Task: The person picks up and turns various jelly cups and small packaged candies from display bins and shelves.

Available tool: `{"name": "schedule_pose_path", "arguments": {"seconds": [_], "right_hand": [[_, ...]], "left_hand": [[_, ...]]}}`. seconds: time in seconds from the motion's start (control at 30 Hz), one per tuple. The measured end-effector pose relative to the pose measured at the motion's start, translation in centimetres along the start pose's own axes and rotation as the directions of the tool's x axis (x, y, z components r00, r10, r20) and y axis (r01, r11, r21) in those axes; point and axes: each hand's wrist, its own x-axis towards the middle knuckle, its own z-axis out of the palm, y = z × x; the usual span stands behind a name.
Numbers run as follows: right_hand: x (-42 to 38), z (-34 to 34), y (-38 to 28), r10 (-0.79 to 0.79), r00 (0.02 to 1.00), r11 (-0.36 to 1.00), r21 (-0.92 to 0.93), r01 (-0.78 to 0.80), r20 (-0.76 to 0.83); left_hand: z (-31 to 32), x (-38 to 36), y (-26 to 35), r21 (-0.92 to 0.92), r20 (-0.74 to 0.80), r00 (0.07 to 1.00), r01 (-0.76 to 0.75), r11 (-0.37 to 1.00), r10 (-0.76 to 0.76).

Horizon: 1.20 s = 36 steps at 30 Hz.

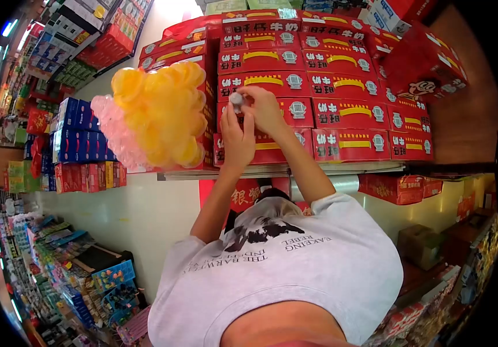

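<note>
In front of the stacked red cartons, my two hands meet at a small silver-grey round-ended object [237, 99], whose exact kind I cannot make out. My left hand [238, 139] holds it from below, fingers pointing up and pressed close together. From the right, my right hand [263, 109] curls its fingers round its upper part. Left of my hands stands a bulky cluster of shiny yellow balloon-like balls [171, 115], with a similar pink cluster [116, 130] behind its left side. The nearest red milk carton [350, 110] has a yellow carrying handle.
The red cartons rest on a ledge [341, 168] just in front of my body. Another red box [425, 69] leans at the right. Blue boxes [81, 144] are stacked at the left, over red ones [90, 177]. Loaded shop shelves [46, 260] line the lower left.
</note>
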Motion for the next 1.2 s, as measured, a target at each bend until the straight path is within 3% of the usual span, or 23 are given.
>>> {"name": "schedule_pose_path", "arguments": {"seconds": [0.03, 0.27, 0.33, 0.4, 0.6, 0.73, 0.83, 1.03, 1.2], "right_hand": [[1.6, 0.1, -0.2, 0.006, 1.0, 1.0, -0.031, -0.006, 0.02], [8.2, 2.7, 5.4, -0.082, 0.994, 0.995, -0.046, 0.085, 0.071], [8.4, 2.8, 6.1, -0.082, 0.992, 0.995, -0.057, 0.087, 0.094], [8.1, 2.9, 6.6, -0.077, 0.993, 0.994, -0.066, 0.083, 0.089], [8.0, 2.7, 6.6, -0.078, 0.991, 0.994, -0.068, 0.086, 0.105], [7.9, 2.9, 6.7, -0.078, 0.984, 0.991, -0.092, 0.093, 0.161], [7.8, 2.9, 6.5, -0.117, 0.989, 0.992, -0.034, 0.12, 0.09], [8.1, 3.2, 6.2, -0.083, 0.99, 0.99, -0.107, 0.096, 0.118], [7.9, 3.6, 6.4, -0.098, 0.991, 0.984, -0.141, 0.11, 0.089]], "left_hand": [[0.2, 1.5, 0.0, -0.076, 0.017, 0.998, 0.06, 0.995, -0.058], [2.2, 8.0, -2.5, -0.076, 0.02, 0.983, 0.184, 0.98, -0.183], [2.9, 8.3, -3.6, -0.035, 0.019, 0.983, 0.182, 0.983, -0.182], [3.7, 8.2, -4.8, 0.203, -0.07, 0.996, 0.063, 0.977, -0.05], [4.2, 7.9, -4.8, 0.306, -0.099, 0.995, 0.057, 0.95, -0.027], [3.7, 7.9, -4.4, 0.292, -0.071, 0.995, 0.093, 0.952, -0.076], [3.5, 7.7, -4.5, 0.182, -0.061, 0.998, 0.03, 0.983, -0.019], [3.5, 8.1, -4.3, 0.208, -0.063, 0.991, 0.132, 0.969, -0.122], [3.4, 8.0, -4.2, 0.21, -0.049, 0.992, 0.12, 0.97, -0.112]]}}
